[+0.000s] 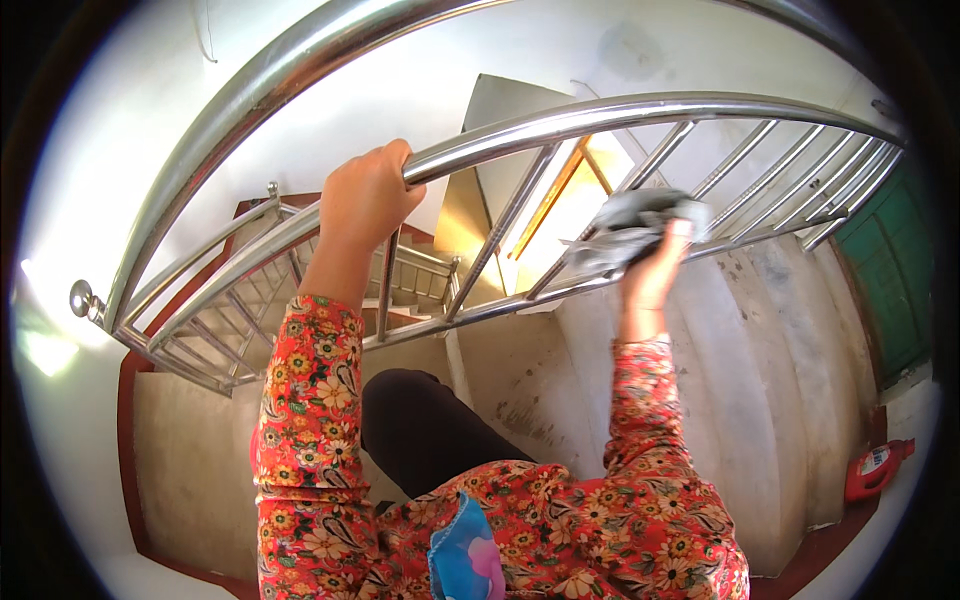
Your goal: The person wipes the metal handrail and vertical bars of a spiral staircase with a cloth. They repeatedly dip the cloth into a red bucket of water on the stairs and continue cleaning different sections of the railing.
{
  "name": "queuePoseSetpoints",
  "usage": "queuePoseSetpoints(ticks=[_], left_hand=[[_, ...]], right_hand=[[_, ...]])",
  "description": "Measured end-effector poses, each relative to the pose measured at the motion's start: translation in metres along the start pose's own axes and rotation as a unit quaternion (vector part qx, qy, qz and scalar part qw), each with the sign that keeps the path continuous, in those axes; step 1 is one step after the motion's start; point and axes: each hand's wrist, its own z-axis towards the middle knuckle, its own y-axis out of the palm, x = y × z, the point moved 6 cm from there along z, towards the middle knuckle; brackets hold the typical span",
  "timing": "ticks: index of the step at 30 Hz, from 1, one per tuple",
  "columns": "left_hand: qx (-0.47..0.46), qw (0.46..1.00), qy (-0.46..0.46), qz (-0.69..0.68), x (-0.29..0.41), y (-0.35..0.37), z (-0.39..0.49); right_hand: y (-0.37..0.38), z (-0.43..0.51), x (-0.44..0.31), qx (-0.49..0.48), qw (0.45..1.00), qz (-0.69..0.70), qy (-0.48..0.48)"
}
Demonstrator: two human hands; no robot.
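Observation:
My left hand (369, 191) is wrapped round the top rail of a shiny metal stair railing (570, 127), left of the middle of the view. To the right, my right hand (656, 262) grips a crumpled grey cloth (637, 225), blurred, against or just in front of the slanted metal balusters. Whether the cloth touches a baluster cannot be told. Below the top rail, a thinner bottom rail runs behind my right hand.
Concrete stairs (720, 375) lie at the right, with a red plastic bottle (874, 471) near their edge and a green door (885, 277) beyond. Another metal handrail (247, 105) curves across the upper left. Through the railing, a lower flight is visible.

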Motion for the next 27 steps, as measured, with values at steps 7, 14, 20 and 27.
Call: queuePoseSetpoints(ticks=[7, 14, 20, 27], left_hand=[[0.043, 0.999, 0.02, 0.006, -0.001, 0.0, -0.002], [0.034, 0.999, 0.012, 0.019, -0.002, -0.001, -0.002], [0.036, 0.998, 0.006, 0.044, -0.001, -0.001, -0.001], [0.005, 1.0, -0.01, 0.003, -0.002, -0.002, 0.0]], right_hand=[[0.034, 0.115, -0.04, -0.002, 0.994, -0.112, -0.012], [0.021, 0.02, 0.064, 0.019, 0.965, -0.256, -0.057], [-0.011, -0.098, 0.184, 0.036, 0.987, -0.079, 0.136], [-0.009, -0.077, 0.143, 0.006, 0.961, -0.243, 0.134]])
